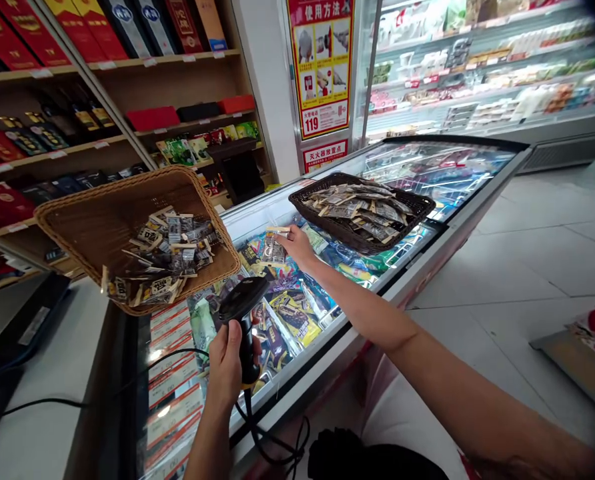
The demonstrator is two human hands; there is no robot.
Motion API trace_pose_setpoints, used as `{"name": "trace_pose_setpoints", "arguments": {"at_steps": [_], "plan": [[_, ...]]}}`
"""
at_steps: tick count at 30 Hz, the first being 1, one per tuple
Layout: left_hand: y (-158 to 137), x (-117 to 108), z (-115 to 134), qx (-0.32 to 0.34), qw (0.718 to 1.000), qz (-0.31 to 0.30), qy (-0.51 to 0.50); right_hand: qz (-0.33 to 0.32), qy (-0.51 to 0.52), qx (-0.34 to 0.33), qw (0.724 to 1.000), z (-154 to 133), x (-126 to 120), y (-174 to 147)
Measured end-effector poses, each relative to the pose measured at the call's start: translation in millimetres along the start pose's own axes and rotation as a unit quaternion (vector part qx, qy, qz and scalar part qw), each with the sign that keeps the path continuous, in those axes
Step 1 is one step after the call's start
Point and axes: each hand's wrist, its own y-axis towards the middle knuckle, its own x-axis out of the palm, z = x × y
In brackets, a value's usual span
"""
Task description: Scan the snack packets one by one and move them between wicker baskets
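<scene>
Left grip [230, 357] closed round the scanner [245, 295]; right grip [296, 245] pinching a packet [273, 249] over the freezer [302, 382], inward from its near edge.
Cord [248, 401] dangling at that edge could snag; the packet, seemingly fingertip-held, might slip.

A: What's on the freezer [430, 267]?
B: The right basket [347, 239]; the left basket [92, 227] is at the freezer's left end, near the counter [67, 353] — packets [175, 247] lie in both.
A: And between the two?
B: A single packet [273, 249], in the right hand [297, 247]. Nearer is the scanner [244, 300], in the left hand [225, 363].
A: Behind?
B: Shelves [122, 97] left, a sign [322, 70] mid, a chiller case [557, 123] right.
</scene>
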Motion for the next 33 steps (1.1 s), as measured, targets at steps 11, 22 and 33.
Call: {"name": "trace_pose_setpoints", "arguments": {"at_steps": [11, 22, 33], "plan": [[-2, 3, 3, 0.032, 0.999, -0.005, 0.03, -0.02, -0.029, -0.006, 0.999, -1, 0, -8], [-3, 7, 8, 0.013, 0.999, 0.038, -0.013, 0.018, -0.03, 0.028, 0.999, 13, 1, 6], [-7, 9, 15, 0.015, 0.996, 0.072, -0.057, 0.225, -0.192, -0.112, 0.949, -63, -65, 135]]}}
